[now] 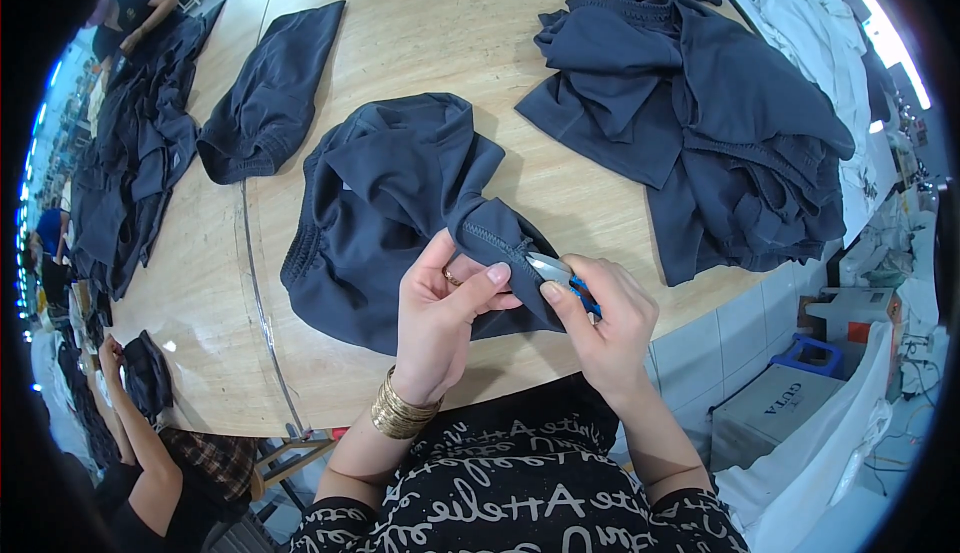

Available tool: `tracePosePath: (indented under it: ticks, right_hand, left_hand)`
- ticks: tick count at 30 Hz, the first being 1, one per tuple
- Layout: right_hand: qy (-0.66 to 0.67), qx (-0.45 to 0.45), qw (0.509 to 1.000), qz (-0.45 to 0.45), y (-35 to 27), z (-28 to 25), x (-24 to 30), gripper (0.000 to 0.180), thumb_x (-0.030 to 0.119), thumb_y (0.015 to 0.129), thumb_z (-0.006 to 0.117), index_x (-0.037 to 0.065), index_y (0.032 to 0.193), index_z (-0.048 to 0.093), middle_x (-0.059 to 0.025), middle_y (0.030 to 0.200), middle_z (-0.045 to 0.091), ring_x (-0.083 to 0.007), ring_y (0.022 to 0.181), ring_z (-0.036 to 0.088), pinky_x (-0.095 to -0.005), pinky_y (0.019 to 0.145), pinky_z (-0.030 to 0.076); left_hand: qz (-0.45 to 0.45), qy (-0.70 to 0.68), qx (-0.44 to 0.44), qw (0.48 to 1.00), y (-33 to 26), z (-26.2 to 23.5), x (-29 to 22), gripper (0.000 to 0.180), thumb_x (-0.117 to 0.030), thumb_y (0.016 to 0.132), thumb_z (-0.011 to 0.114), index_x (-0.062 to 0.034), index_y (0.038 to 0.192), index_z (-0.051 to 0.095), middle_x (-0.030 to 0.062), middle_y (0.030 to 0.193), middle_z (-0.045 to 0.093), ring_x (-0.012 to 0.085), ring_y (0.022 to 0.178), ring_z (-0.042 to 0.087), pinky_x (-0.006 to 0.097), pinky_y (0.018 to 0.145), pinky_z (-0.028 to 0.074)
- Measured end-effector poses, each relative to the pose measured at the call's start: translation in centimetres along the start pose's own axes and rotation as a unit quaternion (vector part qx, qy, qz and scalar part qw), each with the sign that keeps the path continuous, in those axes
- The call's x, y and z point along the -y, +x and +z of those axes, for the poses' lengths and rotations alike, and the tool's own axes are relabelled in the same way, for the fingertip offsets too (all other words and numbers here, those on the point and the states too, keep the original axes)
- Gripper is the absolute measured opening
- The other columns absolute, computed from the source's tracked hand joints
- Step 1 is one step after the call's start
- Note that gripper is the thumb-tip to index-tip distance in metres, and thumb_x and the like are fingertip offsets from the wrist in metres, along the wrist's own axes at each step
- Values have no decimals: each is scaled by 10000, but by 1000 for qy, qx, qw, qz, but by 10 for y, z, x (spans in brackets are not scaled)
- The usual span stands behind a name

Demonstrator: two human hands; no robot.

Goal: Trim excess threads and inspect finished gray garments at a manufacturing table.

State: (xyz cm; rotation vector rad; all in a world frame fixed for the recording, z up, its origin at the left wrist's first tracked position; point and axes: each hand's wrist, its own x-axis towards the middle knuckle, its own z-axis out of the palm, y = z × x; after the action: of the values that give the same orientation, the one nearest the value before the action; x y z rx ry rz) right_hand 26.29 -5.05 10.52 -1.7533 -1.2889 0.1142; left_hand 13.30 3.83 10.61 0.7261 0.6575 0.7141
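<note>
Dark grey elastic-waist shorts [390, 173] lie bunched on the table in front of me. My left hand [445, 303] pinches a raised edge of them, thumb over fingers, beside a line of overlock stitching. In my right hand [610, 323] is a small pair of thread snips [550, 269] with blue handles and pale metal blades. The blade tips touch the seam just right of my left fingers. Part of the handles is hidden by my right fingers.
On the wooden table [440, 28] a large pile of dark garments [740, 123] sits right. One dark garment [270, 93] lies left, near a longer heap [140, 153]. White cloth [800, 33] hangs far right. Co-workers' arms [150, 473] show at left. A grey box [765, 413] stands below right.
</note>
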Motion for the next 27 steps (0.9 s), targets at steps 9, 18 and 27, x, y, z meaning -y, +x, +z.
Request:
tracePosePath:
  ticks: [9, 18, 27]
  right_hand:
    - [14, 14, 999, 25, 0, -3, -1, 166, 171, 775, 687, 31, 838, 623, -76, 675, 600, -200, 553, 556, -292, 497, 417]
    - [14, 7, 1000, -10, 2, 1, 1, 159, 164, 784, 682, 23, 819, 618, -81, 660, 594, -201, 542, 554, -293, 485, 410]
    - [20, 4, 1000, -11, 2, 0, -4, 165, 165, 778, 691, 26, 813, 611, -71, 632, 579, -179, 528, 545, -284, 477, 402]
  left_hand:
    - [25, 6, 22, 999, 0, -3, 3, 335, 30, 834, 579, 5, 1160, 506, 71, 937, 644, 103, 838, 623, 264, 716, 556]
    - [19, -2, 36, 999, 0, -4, 3, 324, 30, 836, 575, 9, 1151, 506, 77, 959, 643, 108, 846, 623, 260, 726, 553]
    - [24, 3, 34, 999, -1, -4, 3, 337, 31, 839, 572, 11, 1167, 499, 77, 965, 643, 109, 852, 623, 257, 728, 551]
